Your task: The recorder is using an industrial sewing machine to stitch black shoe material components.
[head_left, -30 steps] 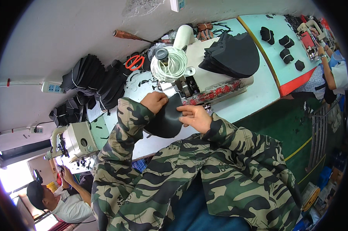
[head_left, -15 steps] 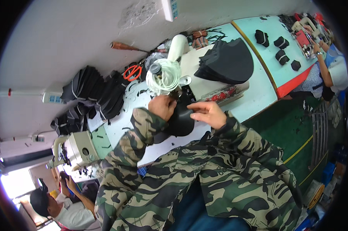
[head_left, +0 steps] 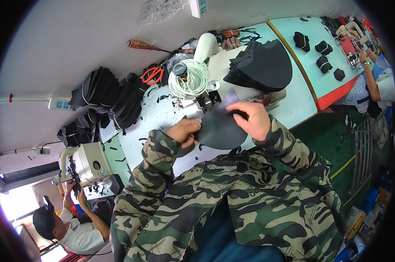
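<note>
Pale table [head_left: 301, 100] beneath, I have the black piece [head_left: 221, 131] pinched before the machine [head_left: 219, 65]: left hand [head_left: 184, 132] at its left edge, right hand [head_left: 255, 120] at its upper right, presumably keeping it flat.

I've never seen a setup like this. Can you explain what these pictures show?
There is no robot here: a person works with bare hands, and a wide camera on their head looks down, which is why edges bend. Picture left is the person's left.

The left hand and right hand hold a flat, rounded black piece between them. Just beyond it stands a pale machine with a coil of white cord at its near end.

On the pale table, dark banded bundles lie to the left; a stack of dark pieces sits to the right, beside the machine's body.
</note>
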